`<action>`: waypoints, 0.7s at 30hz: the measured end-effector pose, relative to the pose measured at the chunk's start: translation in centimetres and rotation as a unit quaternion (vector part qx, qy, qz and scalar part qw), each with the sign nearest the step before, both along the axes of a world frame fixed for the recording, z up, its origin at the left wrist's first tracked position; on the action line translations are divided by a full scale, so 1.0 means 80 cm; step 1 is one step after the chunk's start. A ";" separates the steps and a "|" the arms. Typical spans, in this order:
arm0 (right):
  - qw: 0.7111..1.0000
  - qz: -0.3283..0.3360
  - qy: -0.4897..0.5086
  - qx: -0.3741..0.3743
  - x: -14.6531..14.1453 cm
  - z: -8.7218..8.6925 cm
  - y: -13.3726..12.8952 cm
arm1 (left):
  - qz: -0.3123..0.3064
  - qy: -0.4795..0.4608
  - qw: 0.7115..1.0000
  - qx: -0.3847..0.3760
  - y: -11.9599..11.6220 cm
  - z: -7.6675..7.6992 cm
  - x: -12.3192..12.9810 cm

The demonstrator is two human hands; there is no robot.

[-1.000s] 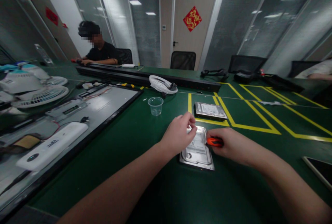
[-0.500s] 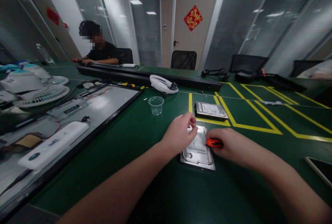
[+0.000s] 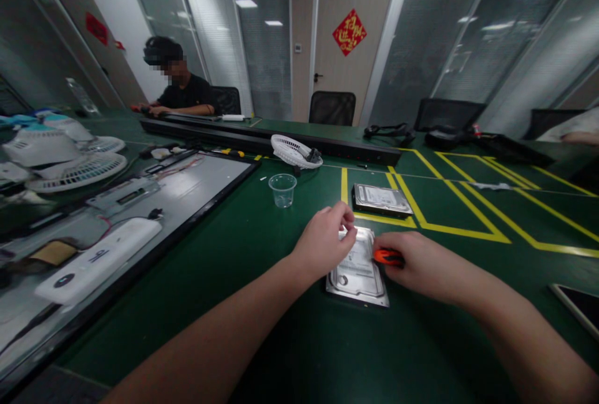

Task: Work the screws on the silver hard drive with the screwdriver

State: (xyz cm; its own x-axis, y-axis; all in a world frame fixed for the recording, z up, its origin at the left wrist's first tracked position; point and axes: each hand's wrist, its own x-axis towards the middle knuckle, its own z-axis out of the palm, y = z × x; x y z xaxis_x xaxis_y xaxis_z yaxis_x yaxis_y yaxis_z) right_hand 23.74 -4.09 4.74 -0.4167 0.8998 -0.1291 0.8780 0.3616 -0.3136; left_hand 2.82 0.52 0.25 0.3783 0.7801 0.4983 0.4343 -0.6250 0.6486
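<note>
A silver hard drive lies flat on the green table in front of me, its far left part covered by my left hand. My left hand is over that drive with fingers curled and thumb drawn in; whatever is between the fingertips, if anything, is hidden. At the drive's right edge, my right hand is closed around a screwdriver with an orange and black handle. The tool's tip cannot be made out. Just beyond, a second hard drive rests within yellow tape lines.
A clear plastic cup stands left of the drives, near a white fan grille. At left, a large panel carries a white power strip. A phone-like device lies at right. Another person sits across the table.
Both hands stay in nearly the same place at the hard drive. The whole view has shifted very slightly; no object has visibly moved.
</note>
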 end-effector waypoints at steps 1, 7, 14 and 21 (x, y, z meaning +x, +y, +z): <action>1.000 -0.002 0.003 -0.001 0.000 0.001 0.000 | 0.001 0.002 1.000 -0.002 0.000 0.000 0.000; 1.000 -0.005 0.014 -0.012 0.002 0.003 -0.001 | 0.001 0.002 1.000 -0.008 -0.001 0.002 -0.002; 1.000 -0.003 0.010 -0.005 0.003 -0.001 0.001 | -0.003 0.001 1.000 -0.005 0.000 -0.001 -0.002; 1.000 -0.010 0.015 -0.007 0.001 0.000 0.003 | -0.002 0.000 1.000 -0.001 0.000 -0.001 -0.002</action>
State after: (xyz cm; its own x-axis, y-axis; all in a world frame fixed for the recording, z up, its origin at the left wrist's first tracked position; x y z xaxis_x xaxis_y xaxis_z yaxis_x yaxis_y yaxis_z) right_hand 23.80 -3.87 4.77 -0.4020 0.9064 -0.1295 0.8756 0.3392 -0.3440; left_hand 2.68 0.56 0.14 0.3825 0.7789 0.4970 0.4316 -0.6263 0.6492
